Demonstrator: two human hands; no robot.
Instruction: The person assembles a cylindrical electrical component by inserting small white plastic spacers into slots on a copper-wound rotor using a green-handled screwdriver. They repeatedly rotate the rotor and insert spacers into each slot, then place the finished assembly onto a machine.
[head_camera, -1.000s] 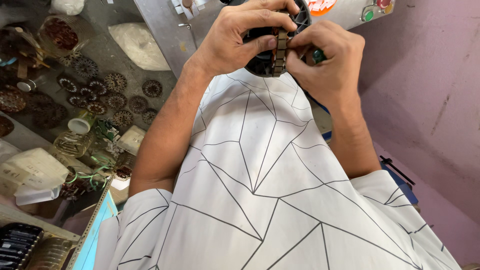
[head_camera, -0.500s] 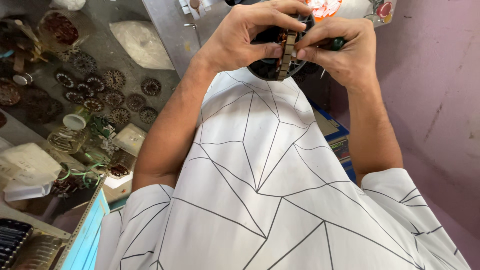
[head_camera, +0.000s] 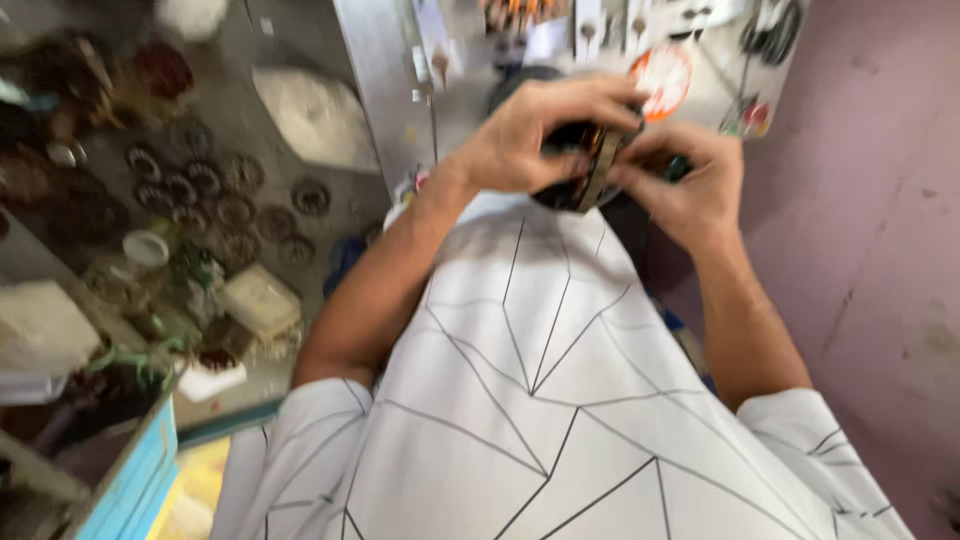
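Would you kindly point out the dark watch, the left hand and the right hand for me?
dark watch (head_camera: 585, 175), head view, on its metal strap.
left hand (head_camera: 525, 135), head view, on the back of the hand.
right hand (head_camera: 690, 195), head view, on the back of the hand.

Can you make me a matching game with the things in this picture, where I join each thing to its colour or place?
Things:
1. shirt
2. wall
3. round dark thing with a strap
4. small white cup

Colour or place:
A. held between both hands, the left hand and the right hand
B. pink
C. white with thin dark lines
D. on the cluttered counter at the left

Right pairs: 1-C, 2-B, 3-A, 4-D
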